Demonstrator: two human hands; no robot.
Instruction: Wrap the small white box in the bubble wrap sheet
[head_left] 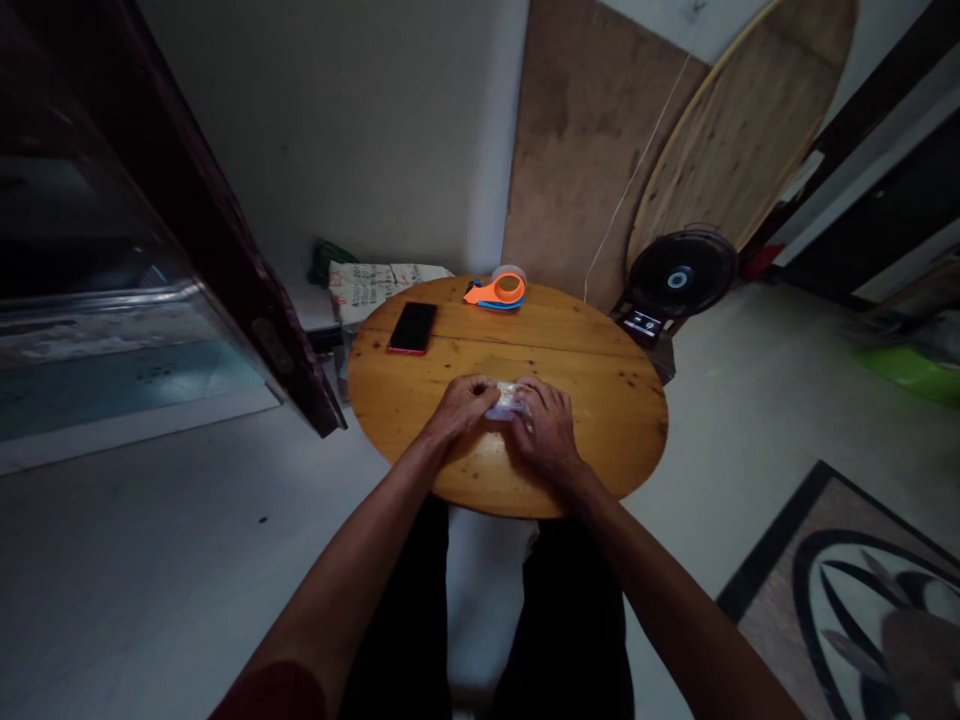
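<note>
Over the near half of a round wooden table (600,380), both hands meet at a small, clear, shiny packet or box (504,400) with whitish contents. Its exact kind is too small to make out. My left hand (466,405) grips its left end, thumb and fingers pinched together. On the other side my right hand (546,420) is curled round the right end, with fingers on top. Parts of the packet are hidden behind the fingers.
Toward the back edge lies an orange and blue tape dispenser (499,290). A phone with a red edge (412,328) rests at the left. Beyond the table stand a printed sack (375,285) and, at right, a black fan-like device (682,275). A dark door frame (255,290) rises at left.
</note>
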